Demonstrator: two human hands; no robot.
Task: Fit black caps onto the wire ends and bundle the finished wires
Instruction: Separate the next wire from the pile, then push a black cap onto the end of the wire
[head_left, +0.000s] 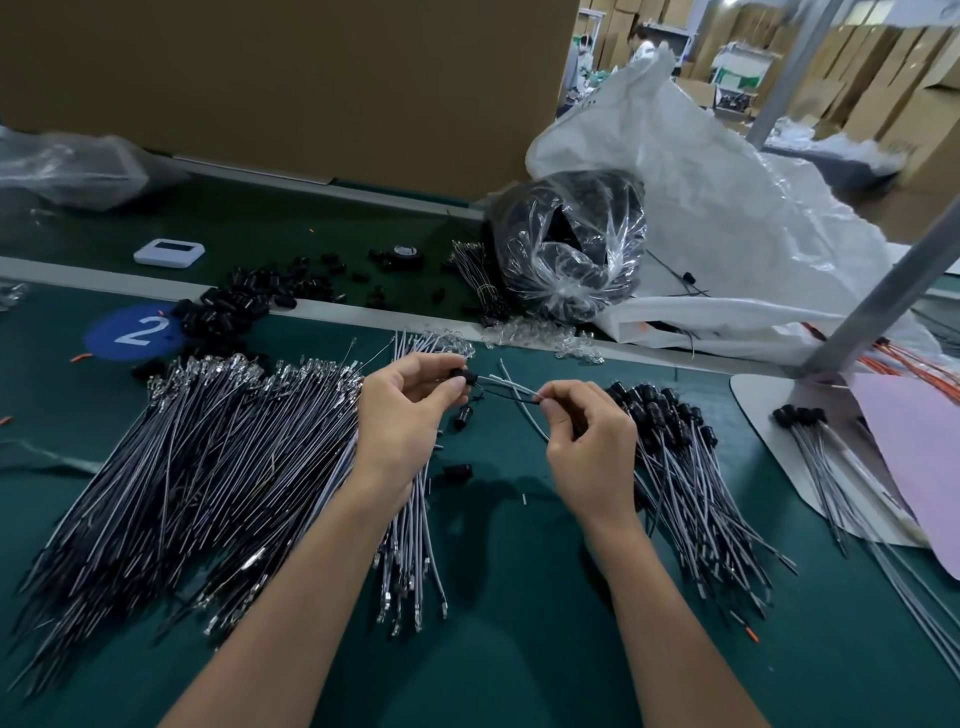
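My left hand (402, 410) pinches a small black cap (464, 376) between thumb and fingers, above the green table. My right hand (587, 441) grips a pair of thin wires (511, 388), one grey and one black, whose ends run into the cap. A big fan of uncapped grey and black wires (197, 457) lies to the left. Under my left wrist lies a smaller grey bunch (410, 545). A pile of capped wires (680, 457) lies to the right. Two loose caps (462, 415) rest on the table between my hands.
Loose black caps (234, 304) are heaped by a blue "2" sticker (132, 332). A clear bag of black parts (569, 244) and a large white sack (727, 208) stand behind. A metal post (883, 291), a white plate (789, 447) with capped wires and pink paper (919, 452) sit right.
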